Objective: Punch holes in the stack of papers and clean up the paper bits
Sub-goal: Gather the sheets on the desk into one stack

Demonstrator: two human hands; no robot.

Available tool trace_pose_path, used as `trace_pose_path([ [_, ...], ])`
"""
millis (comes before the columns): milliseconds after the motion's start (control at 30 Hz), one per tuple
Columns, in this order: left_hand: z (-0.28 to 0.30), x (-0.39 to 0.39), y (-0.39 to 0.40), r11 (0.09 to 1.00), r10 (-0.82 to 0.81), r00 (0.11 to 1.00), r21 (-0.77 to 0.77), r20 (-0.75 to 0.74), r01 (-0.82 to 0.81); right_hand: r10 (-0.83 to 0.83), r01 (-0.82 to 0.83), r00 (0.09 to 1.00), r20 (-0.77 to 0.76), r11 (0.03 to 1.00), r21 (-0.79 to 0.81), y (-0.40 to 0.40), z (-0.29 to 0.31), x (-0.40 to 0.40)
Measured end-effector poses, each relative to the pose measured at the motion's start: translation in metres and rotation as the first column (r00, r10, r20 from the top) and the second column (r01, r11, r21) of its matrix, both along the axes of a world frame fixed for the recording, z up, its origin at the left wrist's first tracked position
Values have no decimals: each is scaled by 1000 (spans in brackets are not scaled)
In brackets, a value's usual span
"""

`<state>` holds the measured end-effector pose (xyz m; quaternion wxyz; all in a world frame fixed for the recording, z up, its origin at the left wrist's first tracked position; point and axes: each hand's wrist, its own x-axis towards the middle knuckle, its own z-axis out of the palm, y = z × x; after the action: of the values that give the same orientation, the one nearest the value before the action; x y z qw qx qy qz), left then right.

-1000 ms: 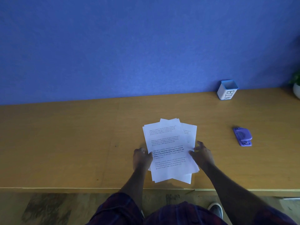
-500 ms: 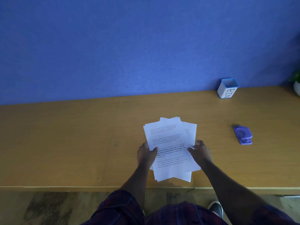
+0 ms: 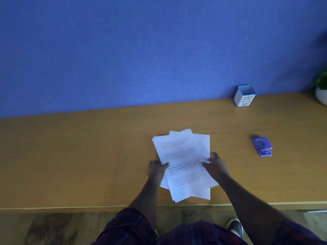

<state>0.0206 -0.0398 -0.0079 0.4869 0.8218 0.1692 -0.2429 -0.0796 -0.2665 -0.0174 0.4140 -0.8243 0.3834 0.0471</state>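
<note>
A loose, fanned stack of printed white papers (image 3: 182, 152) lies on the wooden desk (image 3: 70, 156) near its front edge. My left hand (image 3: 156, 169) grips the stack's left edge, thumb on top of the sheets. My right hand (image 3: 216, 165) holds the right edge, its thumb lying on the top sheet and its fingers spread beside the paper. A purple hole punch (image 3: 262, 145) sits on the desk to the right, apart from both hands. A small white cup with a blue rim, marked BIN (image 3: 245, 96), stands at the back right against the wall.
A blue wall (image 3: 141, 50) rises directly behind the desk. A potted plant in a white pot (image 3: 321, 91) stands at the far right edge. The desk's front edge runs just below the papers, with the floor and a shoe (image 3: 235, 227) beneath.
Both hands have slid up along the sides of the stack and closed in on its edges. The papers have shifted only slightly.
</note>
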Motion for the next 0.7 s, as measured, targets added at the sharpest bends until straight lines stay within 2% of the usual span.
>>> trace_pose_path([
  [300, 3, 1, -7, 985, -125, 992, -119, -4, 124, 61, -61, 998, 1, 998, 30, -3, 0, -4],
  [467, 15, 13, -2, 954, -125, 992, -276, -11, 117, -28, 28, 1000, -5, 997, 71, -11, -1, -2],
  [567, 20, 22, 5, 927, -109, 992, -367, -56, 81, -175, 165, 984, 30, 965, 205, -16, 2, 2],
  [633, 24, 26, 8, 901, -119, 988, -430, -100, 65, -292, 248, 954, 71, 899, 361, -16, 8, 6],
  [700, 27, 29, 11, 871, -150, 980, -486, -132, 68, -368, 262, 922, 122, 823, 505, -15, 18, 10],
])
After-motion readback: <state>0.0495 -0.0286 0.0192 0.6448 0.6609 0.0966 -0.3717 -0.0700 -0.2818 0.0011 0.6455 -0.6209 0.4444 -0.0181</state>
